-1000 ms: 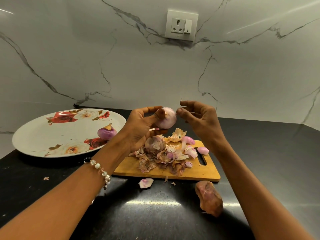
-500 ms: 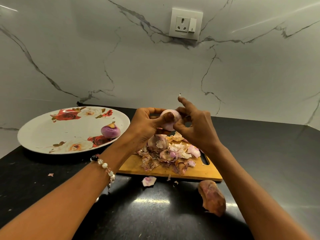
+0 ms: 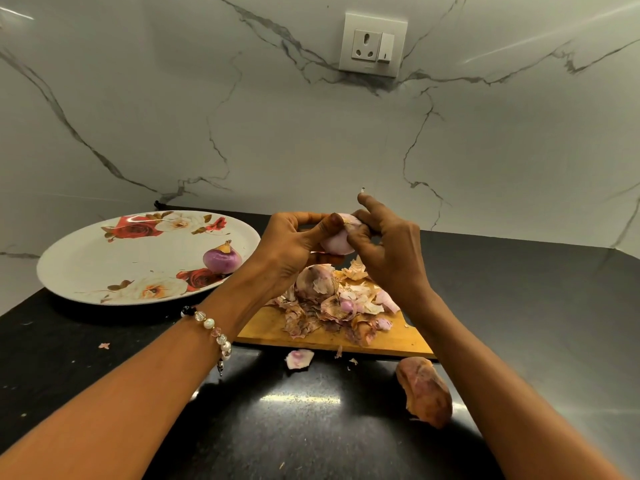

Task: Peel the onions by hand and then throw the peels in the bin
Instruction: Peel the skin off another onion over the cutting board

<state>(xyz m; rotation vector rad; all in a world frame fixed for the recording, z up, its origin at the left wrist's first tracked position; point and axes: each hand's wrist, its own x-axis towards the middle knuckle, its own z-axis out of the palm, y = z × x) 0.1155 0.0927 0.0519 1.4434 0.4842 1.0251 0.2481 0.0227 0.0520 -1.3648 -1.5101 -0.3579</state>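
A pale pink onion [image 3: 335, 243] is held in the air above the wooden cutting board [image 3: 273, 329]. My left hand [image 3: 294, 247] grips it from the left, thumb on top. My right hand [image 3: 388, 249] pinches at its top right side, index finger raised. On the board lies an unpeeled onion [image 3: 316, 282] amid a heap of dry peels [image 3: 337, 313]. A peeled purple onion [image 3: 222, 259] rests on the floral plate [image 3: 90, 268].
A large brown peel [image 3: 424, 391] and a small pink peel piece [image 3: 298, 359] lie on the black counter in front of the board. Marble wall with a socket [image 3: 372, 45] stands behind. No bin is in view.
My right hand came in from beside the onion and closed its fingers on the onion's top. The view shifted slightly.
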